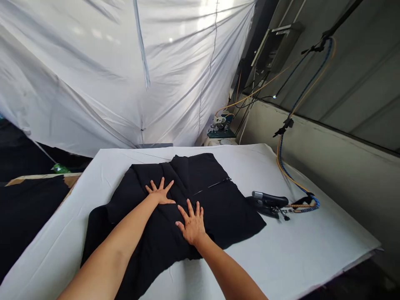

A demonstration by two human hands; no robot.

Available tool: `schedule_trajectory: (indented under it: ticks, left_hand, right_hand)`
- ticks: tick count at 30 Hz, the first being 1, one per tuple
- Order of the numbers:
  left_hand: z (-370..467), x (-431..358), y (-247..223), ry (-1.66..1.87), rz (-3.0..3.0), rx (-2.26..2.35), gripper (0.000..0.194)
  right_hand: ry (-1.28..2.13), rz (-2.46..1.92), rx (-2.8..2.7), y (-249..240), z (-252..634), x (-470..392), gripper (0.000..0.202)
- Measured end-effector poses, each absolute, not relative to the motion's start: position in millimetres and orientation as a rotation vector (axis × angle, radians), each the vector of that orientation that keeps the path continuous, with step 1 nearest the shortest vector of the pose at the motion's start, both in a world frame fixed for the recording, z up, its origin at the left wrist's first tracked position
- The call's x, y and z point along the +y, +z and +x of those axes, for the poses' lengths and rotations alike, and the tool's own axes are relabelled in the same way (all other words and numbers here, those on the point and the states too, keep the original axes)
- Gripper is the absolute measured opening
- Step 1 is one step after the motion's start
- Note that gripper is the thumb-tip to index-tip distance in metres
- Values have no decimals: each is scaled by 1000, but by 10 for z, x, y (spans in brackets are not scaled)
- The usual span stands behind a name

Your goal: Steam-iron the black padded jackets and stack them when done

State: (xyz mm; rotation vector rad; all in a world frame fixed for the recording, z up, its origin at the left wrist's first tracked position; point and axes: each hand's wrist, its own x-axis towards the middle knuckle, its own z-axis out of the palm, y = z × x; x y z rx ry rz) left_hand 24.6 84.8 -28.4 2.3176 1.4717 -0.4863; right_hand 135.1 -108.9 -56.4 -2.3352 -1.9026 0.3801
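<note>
A black garment (pixel 215 212) with a zipper (pixel 212 184) lies spread on the white-covered table (pixel 300 250), with folds running through its middle. My left hand (pixel 160 194) rests flat on its upper left part, fingers spread. Closer to me and to the right, my right hand (pixel 192 225) presses palm down on the same cloth, its fingers spread as well. Neither hand grips anything. Some of the garment's near left part is hidden under my left forearm.
A steam iron (pixel 268 204) lies at the garment's right, with a blue and orange hose (pixel 281 154) rising from it. White sheeting (pixel 109 75) hangs behind the table. A machine (pixel 221 125) stands at the back. More black cloth (pixel 28 216) lies at the left.
</note>
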Motion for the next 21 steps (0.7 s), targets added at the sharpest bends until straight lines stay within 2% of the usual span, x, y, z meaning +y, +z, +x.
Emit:
schedule_trajectory:
  ticks: [2, 4, 7, 9, 12, 16, 18, 21]
  left_hand:
    - [341, 942, -151, -620, 2253, 1447, 110]
    - [468, 1073, 15, -627, 2308, 1406, 87]
    - [690, 1306, 215, -386, 2573, 1351, 47]
    - [832, 1474, 259, -129, 2753, 1366, 40]
    - [1004, 1731, 173, 38, 2868, 1373, 60]
    - [1126, 1989, -103, -230, 2758, 1358, 105]
    - [1143, 2053, -226, -277, 2683, 1369, 113]
    - [1123, 2104, -290, -238, 2486, 1344, 117]
  right_hand:
    - [420, -2316, -1883, -510, 1351, -1097, 64]
    - [487, -2263, -1862, -419, 1365, -1127, 63]
    - [570, -2175, -1842, -243, 1430, -1242, 59]
    - [552, -2171, -1799, -133, 1507, -1372, 57]
    - [507, -2250, -1611, -43, 1647, -1623, 57]
    - [645, -2365, -1184, -103, 1805, -1963, 51]
    - [637, -2460, -916, -156, 1861, -2086, 53]
    - [552, -2641, -526, -186, 1932, -2176, 72]
